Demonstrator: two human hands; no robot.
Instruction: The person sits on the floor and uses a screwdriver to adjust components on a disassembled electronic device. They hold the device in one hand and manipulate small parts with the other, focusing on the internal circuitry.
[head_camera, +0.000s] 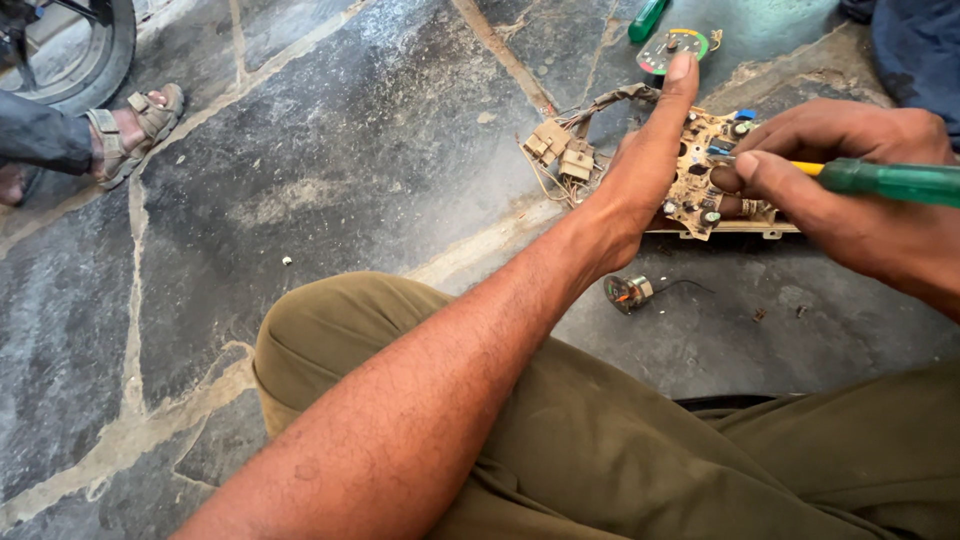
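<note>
Gripping a green-handled screwdriver (890, 180) at the right edge of the frame, the right hand (850, 190) is seen with its fingers curled tightly around the tool, the thumb and forefinger pinched on the yellow shaft close to the tip. The tip is set down on a tan circuit board (705, 165) in the upper right of the frame. The board is steadied by the left hand (645, 165), which is laid against its left side with the fingers pressed together and extended; one fingertip is pointed up towards the top of the frame. Whether the board is clasped from beneath by that hand cannot be told. A bundle of wires with beige connectors (560, 150) is seen hanging off the board's left edge, just beside the left wrist.

Just above the raised fingertip, a round dial face (665, 50) with green, yellow and red segments is laid on the stone floor (350, 150), and a green tool handle (647, 18) is visible beside it at the top edge. Below the board, a small cylindrical part (628, 292) with a thin dark wire is lying on the floor. An olive trouser knee (330, 330) is seen in the lower centre. In the upper left, another person's sandalled foot (135, 130) is rested on the floor near a tyre (90, 60).
</note>
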